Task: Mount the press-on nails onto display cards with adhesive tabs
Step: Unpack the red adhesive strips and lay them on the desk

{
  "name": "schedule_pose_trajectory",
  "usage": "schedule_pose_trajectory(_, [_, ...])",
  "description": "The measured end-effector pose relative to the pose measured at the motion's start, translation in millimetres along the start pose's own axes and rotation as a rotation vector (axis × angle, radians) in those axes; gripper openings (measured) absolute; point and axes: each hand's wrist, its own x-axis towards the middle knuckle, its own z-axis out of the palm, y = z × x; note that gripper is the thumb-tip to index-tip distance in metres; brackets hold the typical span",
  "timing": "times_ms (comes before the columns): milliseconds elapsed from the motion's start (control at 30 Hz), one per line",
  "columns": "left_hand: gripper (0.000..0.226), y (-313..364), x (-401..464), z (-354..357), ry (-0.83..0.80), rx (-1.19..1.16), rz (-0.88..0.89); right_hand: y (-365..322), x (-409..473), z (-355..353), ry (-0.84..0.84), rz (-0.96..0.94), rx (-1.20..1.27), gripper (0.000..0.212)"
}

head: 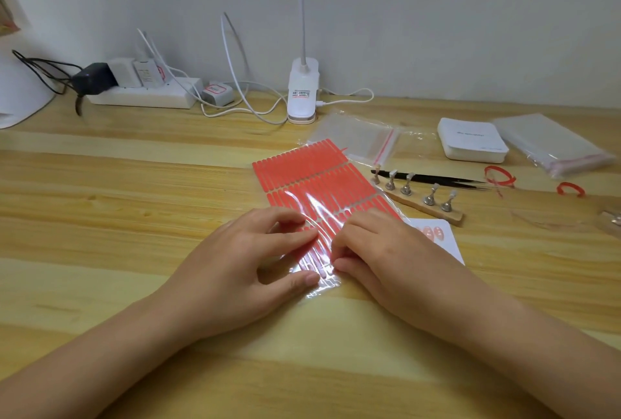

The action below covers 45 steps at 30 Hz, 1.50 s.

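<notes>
While flat on the table (134,183), adhesive tab sheet (316,176), both hands pinching its near edge.

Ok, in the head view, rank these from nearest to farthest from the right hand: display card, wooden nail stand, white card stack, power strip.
From the right hand:
1. Display card, partly under it on its right.
2. Wooden nail stand, just beyond.
3. White card stack, far right.
4. Power strip, far left by the wall.
</notes>
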Motion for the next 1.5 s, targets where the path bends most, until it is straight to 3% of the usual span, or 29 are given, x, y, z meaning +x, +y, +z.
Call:
schedule_pose_trajectory(300, [0.035,-6.8,8.1,0.0,0.0,-0.05,0.027,7.1,9.6,0.2,-0.109,-0.131,-0.087,0.016])
schedule_pose_trajectory(700, [0.039,-4.8,3.8,0.7,0.011,0.034,0.071,10.8,12.4,-10.2,-0.136,-0.329,-0.191,0.015])
schedule_pose_trajectory(767, [0.039,-5.5,4.3,1.4,0.012,0.024,0.07,9.7,10.6,-10.3,-0.129,-0.308,-0.18,0.021])
schedule_pose_trajectory(900, [0.038,-6.1,4.1,3.1,0.017,0.004,0.065,5.5,9.4,-3.9,-0.118,-0.196,0.001,0.013])
schedule_pose_trajectory(1100, [0.038,-6.7,4.3,4.1,0.008,-0.033,0.042,2.1,11.6,1.5,-0.072,-0.17,0.153,0.009])
schedule_pose_trajectory(1367, [0.037,-6.5,3.7,4.3,0.016,-0.015,0.045,-5.0,17.2,7.9,-0.088,-0.157,0.124,0.01])
schedule_pose_trajectory(1500, [0.039,-6.2,4.4,3.4,-0.001,-0.001,0.041,-3.5,17.6,8.0,-0.135,-0.16,0.221,0.013])
